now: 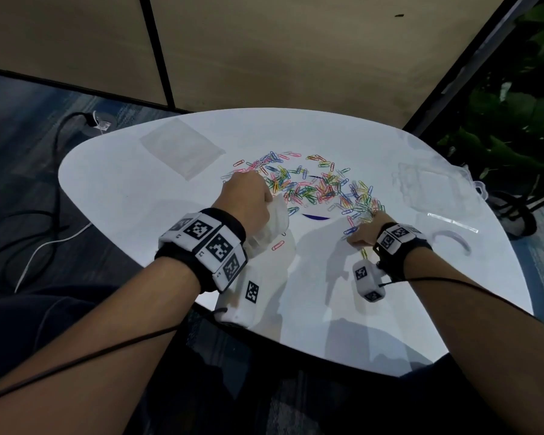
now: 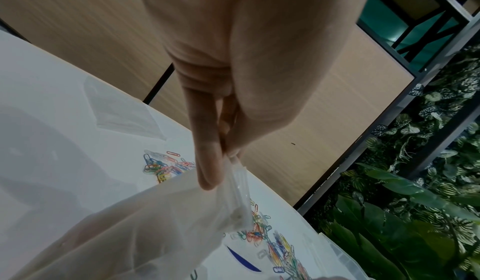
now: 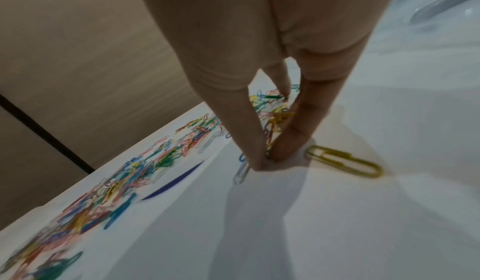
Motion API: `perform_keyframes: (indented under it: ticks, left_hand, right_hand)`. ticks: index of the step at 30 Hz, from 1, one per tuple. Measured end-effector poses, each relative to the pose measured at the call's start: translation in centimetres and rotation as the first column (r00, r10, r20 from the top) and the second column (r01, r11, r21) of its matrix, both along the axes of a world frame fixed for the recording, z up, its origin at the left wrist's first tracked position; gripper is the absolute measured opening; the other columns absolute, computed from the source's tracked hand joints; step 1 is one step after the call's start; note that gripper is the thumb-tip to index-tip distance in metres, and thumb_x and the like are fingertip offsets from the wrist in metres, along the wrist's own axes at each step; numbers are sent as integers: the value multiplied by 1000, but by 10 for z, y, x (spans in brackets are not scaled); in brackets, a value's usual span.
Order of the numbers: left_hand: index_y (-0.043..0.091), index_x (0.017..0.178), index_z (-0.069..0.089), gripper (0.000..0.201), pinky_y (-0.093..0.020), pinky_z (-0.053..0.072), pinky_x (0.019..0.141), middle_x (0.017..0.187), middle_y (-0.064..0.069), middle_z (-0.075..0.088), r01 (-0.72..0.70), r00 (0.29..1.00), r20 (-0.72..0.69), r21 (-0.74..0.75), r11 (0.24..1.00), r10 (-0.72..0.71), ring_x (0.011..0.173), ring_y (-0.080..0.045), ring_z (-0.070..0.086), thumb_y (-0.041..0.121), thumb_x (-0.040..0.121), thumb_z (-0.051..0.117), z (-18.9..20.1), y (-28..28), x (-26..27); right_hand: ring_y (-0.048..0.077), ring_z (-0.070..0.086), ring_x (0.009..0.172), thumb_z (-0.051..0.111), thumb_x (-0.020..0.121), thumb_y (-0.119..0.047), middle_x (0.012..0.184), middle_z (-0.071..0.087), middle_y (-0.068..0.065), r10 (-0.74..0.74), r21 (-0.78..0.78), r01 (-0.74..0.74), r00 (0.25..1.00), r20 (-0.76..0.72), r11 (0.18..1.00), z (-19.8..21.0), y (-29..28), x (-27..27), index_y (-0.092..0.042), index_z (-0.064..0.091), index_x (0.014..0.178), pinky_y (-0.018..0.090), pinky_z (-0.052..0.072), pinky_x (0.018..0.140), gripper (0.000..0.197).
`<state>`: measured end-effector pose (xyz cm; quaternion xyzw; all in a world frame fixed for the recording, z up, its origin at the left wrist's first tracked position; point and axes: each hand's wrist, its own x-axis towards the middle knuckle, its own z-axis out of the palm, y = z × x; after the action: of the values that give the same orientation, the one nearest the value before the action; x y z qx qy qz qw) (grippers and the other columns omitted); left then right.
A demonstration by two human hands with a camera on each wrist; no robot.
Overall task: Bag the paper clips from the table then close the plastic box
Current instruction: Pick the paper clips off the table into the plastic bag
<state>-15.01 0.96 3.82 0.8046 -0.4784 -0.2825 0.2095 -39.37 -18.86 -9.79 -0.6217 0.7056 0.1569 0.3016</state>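
Coloured paper clips [image 1: 308,183] lie in a loose heap in the middle of the white table [image 1: 139,196]. My left hand [image 1: 258,199] hovers at the heap's left edge. Its thumb and fingers [image 2: 207,161] pinch the zip edge of a clear plastic bag [image 2: 142,233], which hangs down to the table [image 1: 272,224]. My right hand [image 1: 354,238] is down on the table at the heap's near right end, thumb and forefinger [image 3: 266,159] pinching a few clips. A yellow clip [image 3: 342,160] lies just beside it. The clear plastic box [image 1: 434,186] lies open at the right.
A stack of spare clear bags [image 1: 182,149] lies at the table's far left. One pink clip [image 1: 277,245] sits alone under the held bag. A clear strip [image 1: 453,221] and a curved clear piece [image 1: 453,241] lie near the box. Cables [image 1: 44,246] trail on the floor at left.
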Motion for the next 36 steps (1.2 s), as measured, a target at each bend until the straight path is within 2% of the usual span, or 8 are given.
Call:
perform_keyframes:
  ticks: [3,9,15,21,24,28,32,36]
  left_hand:
    - [11,110,75,31,-38,57,94,114,-14,71,-1,1000,7,-5,1000,1,97,-32,71,0,91,53,-1,1,2]
    - [11,105,77,35,-39,60,89,113,-11,71,-1,999,44,-21,1000,2,91,-32,72,-3,89,50,-3,1,8]
    - [12,107,77,35,-39,59,91,114,-13,71,20,999,46,-6,1000,-19,94,-33,72,-2,90,50,-3,-1,6]
    - [13,107,76,34,-38,57,93,115,-10,71,16,998,53,-2,1000,-16,97,-30,71,-1,89,50,-2,0,7]
    - [13,108,75,33,-37,56,95,117,-10,70,10,999,52,8,1000,-11,99,-29,70,0,89,51,-1,0,6]
    - [10,113,75,33,-36,56,96,119,-11,71,24,998,50,14,1000,-25,101,-28,71,-2,91,52,3,0,4]
    - [9,110,76,31,-37,55,96,115,-12,72,10,999,46,0,1000,-10,100,-30,71,-1,91,54,2,1,3]
    - [13,107,77,27,-37,55,97,109,-14,73,-38,999,23,-22,999,38,98,-29,71,4,90,58,-2,0,3]
  right_hand:
    - [31,61,104,78,54,-32,112,60,13,-76,-133,85,995,72,987,12,3,15,-12,41,125,41,54,89,83]
    - [44,43,123,61,85,-36,144,29,14,123,-329,-165,982,-145,930,17,-1,20,-29,36,141,49,40,104,62]
    - [33,67,90,58,82,-3,98,71,14,340,-402,-400,916,-213,824,13,-7,28,-13,76,96,33,58,81,25]
    - [21,72,85,79,76,-15,88,77,6,66,-402,43,965,254,915,28,-11,25,-17,80,88,31,58,87,12]
    - [29,74,88,82,75,-6,82,76,12,-221,-58,377,653,725,924,49,-4,29,-10,78,80,31,59,81,7]
    - [25,73,92,68,85,1,91,74,16,-420,361,275,199,886,891,88,30,57,4,68,101,21,58,71,16]
    - [15,74,84,58,92,0,86,75,10,-495,491,65,121,860,869,108,71,87,1,66,97,17,57,71,9]
    - [17,72,79,64,89,0,87,72,12,-368,388,-12,294,882,922,100,109,110,2,68,96,22,58,75,8]
